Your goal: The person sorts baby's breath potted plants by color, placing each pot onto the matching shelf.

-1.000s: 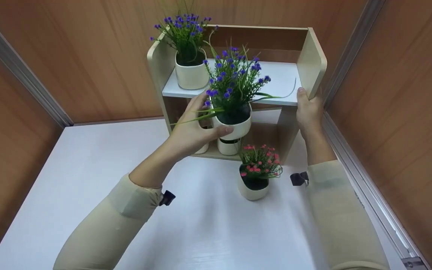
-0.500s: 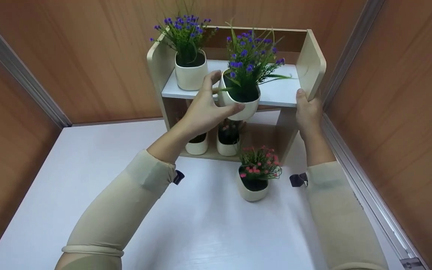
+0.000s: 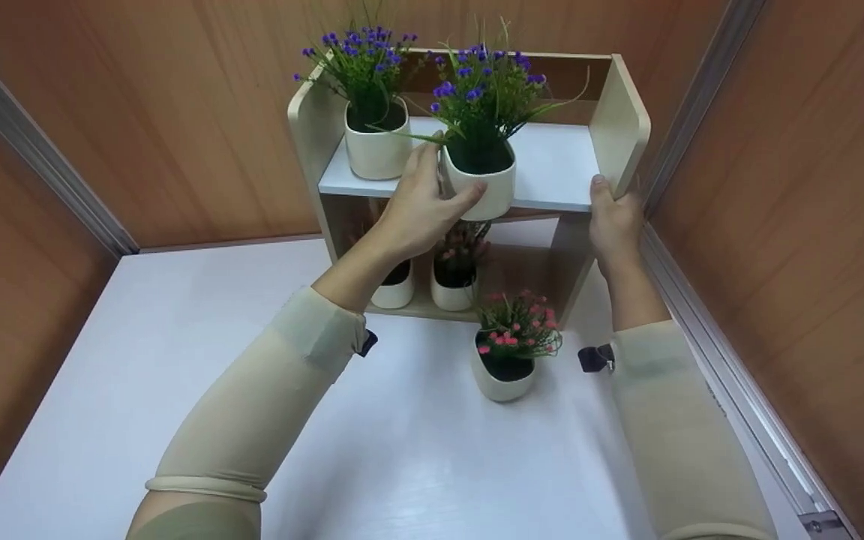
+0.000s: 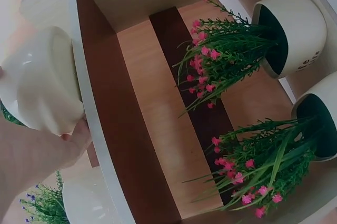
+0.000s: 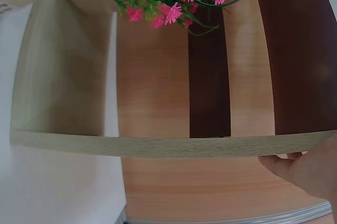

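Note:
My left hand (image 3: pixel 428 202) grips a white pot (image 3: pixel 488 191) of purple flowers (image 3: pixel 477 94), thumb across its front. The pot is upright at the front edge of the upper shelf (image 3: pixel 552 161); whether its base touches the shelf I cannot tell. In the left wrist view the pot's pale side (image 4: pixel 37 81) shows beside the shelf edge. My right hand (image 3: pixel 618 225) holds the right side panel (image 3: pixel 623 124) of the small wooden shelf unit, thumb at its front edge. To the left of the held pot stands another white pot (image 3: pixel 378 154) with purple flowers.
On the lower level are two white pots (image 4: pixel 292 34) with pink flowers. A further pink-flowered pot (image 3: pixel 503 379) stands on the white table (image 3: pixel 402 450) before the unit. Wood-grain walls (image 3: pixel 214 112) enclose the back and sides.
My left hand has raised the purple-flowered pot from in front of the lower level to the upper shelf's front edge. My right hand stays on the side panel.

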Tool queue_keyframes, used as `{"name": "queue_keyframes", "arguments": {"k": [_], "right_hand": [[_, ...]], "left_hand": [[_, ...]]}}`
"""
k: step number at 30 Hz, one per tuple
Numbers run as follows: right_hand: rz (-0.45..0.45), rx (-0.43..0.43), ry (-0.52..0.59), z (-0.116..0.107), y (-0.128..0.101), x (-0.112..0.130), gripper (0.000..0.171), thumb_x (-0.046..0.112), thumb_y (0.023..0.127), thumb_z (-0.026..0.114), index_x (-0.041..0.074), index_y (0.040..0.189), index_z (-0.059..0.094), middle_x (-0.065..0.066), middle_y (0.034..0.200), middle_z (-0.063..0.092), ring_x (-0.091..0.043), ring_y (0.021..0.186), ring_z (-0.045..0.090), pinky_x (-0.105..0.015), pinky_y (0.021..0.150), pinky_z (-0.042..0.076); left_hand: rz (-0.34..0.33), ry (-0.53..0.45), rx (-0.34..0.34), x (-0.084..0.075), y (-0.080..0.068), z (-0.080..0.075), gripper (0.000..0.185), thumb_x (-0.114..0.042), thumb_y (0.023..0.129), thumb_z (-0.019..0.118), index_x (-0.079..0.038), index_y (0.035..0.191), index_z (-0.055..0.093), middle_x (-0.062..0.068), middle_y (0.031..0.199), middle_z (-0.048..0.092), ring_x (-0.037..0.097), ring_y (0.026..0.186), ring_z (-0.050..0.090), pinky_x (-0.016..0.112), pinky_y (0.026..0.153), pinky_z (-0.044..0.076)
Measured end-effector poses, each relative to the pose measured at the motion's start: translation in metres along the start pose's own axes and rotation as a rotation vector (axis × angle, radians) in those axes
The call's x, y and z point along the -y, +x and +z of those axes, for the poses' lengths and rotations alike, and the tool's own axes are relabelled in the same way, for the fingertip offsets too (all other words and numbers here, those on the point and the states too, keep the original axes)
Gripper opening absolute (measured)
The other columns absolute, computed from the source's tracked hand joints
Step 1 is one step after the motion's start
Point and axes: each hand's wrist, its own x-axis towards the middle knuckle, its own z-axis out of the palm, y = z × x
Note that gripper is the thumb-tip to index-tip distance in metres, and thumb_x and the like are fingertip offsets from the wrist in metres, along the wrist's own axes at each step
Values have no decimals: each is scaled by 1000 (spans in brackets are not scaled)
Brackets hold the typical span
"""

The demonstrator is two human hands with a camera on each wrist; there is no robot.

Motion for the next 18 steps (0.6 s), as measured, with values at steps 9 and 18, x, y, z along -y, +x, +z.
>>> {"name": "queue_keyframes", "arguments": {"k": [9, 18], "right_hand": [[8, -7, 11, 2, 0, 1, 65, 36, 115, 50, 2, 166, 30, -17, 168, 44, -25, 162, 39, -35, 140, 20], [-19, -8, 3, -3, 2, 0, 63, 36, 114, 49, 4, 166, 30, -16, 167, 44, -25, 160, 39, -39, 140, 21]], "left_hand": [[-56, 27, -43, -2, 7, 5, 110, -60, 93, 80, -19, 175, 18, 8, 178, 19, 29, 166, 30, 50, 137, 29], [-95, 117, -13, -8, 29, 11, 113, -63, 94, 76, -15, 176, 15, 9, 175, 28, 21, 160, 38, 38, 133, 37]]}}
